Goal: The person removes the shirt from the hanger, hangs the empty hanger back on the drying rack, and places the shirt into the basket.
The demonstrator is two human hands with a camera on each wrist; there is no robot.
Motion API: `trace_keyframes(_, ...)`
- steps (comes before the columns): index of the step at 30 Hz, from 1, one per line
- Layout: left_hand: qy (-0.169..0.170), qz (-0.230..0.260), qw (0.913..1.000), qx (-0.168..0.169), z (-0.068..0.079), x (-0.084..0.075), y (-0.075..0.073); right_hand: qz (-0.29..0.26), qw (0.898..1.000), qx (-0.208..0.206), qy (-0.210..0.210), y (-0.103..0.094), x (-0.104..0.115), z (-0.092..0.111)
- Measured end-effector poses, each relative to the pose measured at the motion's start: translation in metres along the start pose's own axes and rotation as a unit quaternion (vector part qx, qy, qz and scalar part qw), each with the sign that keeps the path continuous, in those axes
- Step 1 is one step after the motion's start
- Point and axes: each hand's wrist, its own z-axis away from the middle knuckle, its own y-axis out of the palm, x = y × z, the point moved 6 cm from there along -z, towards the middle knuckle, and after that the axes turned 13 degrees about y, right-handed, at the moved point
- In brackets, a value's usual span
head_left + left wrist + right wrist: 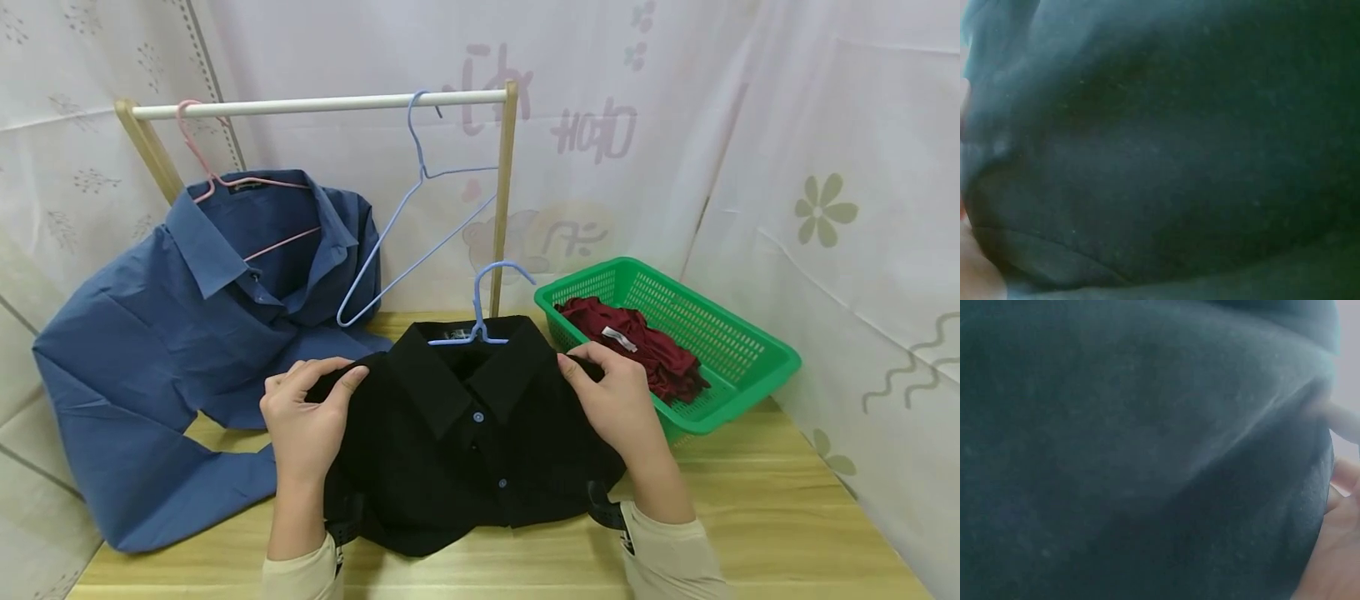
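Observation:
A black button-up shirt (pixel 420 467) is held up by its two shoulders above the wooden table. My left hand (pixel 307 417) pinches the shoulder on the left between thumb and fingers. On the other side my right hand (pixel 618 400) pinches the right shoulder. Out of the shirt's collar rises the hook of a blue hanger (pixel 478 304); its lower part is hidden inside the shirt. Black cloth fills the left wrist view, with the shirt (pixel 1160 156) close to the camera. In the right wrist view the shirt (pixel 1147 437) also covers most of the picture, fingers at its right edge.
Behind stands a rack with a white rail (pixel 315 106). From it hang a blue shirt (pixel 150 333) on a pink hanger (pixel 198 154) and a bare blue hanger (pixel 420 179). A green basket (pixel 750 350) at the right holds dark red cloth (pixel 645 342).

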Motion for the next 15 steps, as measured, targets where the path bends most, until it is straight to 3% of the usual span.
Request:
trace_keyframes(10, 0.008, -0.009, 0.9997, 0.019, 0.002, -0.005, 0.011, -0.014, 0.999, 0.021, -0.029, 0.014, 0.025, 0.005)
trace_keyframes(15, 0.003, -0.011, 0.9998, 0.016, 0.001, -0.005, 0.011, -0.034, 0.994, 0.027, -0.102, 0.018, 0.035, 0.007)
